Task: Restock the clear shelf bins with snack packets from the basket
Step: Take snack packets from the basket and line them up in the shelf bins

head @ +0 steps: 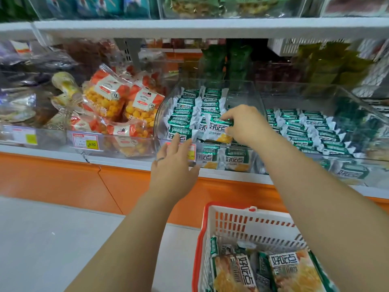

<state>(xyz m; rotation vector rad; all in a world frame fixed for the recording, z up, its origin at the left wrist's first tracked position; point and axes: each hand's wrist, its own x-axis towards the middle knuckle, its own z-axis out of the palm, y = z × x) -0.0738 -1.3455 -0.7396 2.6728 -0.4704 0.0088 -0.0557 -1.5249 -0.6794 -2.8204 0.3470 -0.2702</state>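
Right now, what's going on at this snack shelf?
A person is restocking a clear shelf bin. Their right hand pinches a green-and-white snack packet just above the stacked packets of the same kind inside the bin. The left hand is open, fingers straight against the bin's front. Below, the white basket with an orange rim holds spare packets waiting to go in.

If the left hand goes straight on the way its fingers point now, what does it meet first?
The left hand would likely meet the front wall of the clear bin first, then the green-white packets behind it; depth is unclear.
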